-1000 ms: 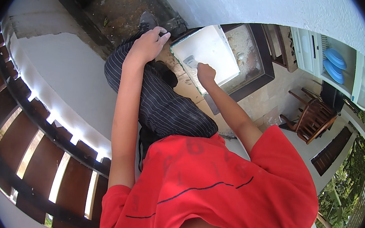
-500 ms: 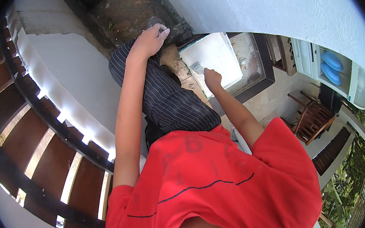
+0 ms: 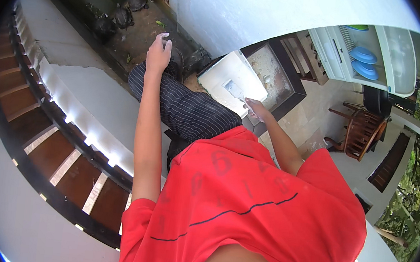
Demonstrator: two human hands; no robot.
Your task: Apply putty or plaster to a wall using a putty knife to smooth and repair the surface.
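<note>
- Right hand (image 3: 256, 109): fingers curled around the handle of a putty knife (image 3: 234, 89); the flat blade points away from the fingertips, lying on or just above a white board (image 3: 233, 77). At this size, contact between blade and board cannot be confirmed.
- Left hand (image 3: 158, 54): raised well apart from the knife, fingers loosely bent together. It appears to rest near the knee of the dark striped trousers (image 3: 187, 109), though whether it presses on anything cannot be told.
- White board: directly beyond the right fingertips, tilted, in front of a dark-framed tray (image 3: 294, 91) of pale gritty material just past its far edge.
- Step in hand, as a judgement: the blade is being worked across the board's face, a spreading or scraping stroke.
- Next move, as a judgement: it calls for a shallow blade angle and even wrist pressure, with the board kept steady.
- Surroundings: a white wall (image 3: 241, 13) beyond the fingers; wooden stairs (image 3: 42, 135) to the left.
</note>
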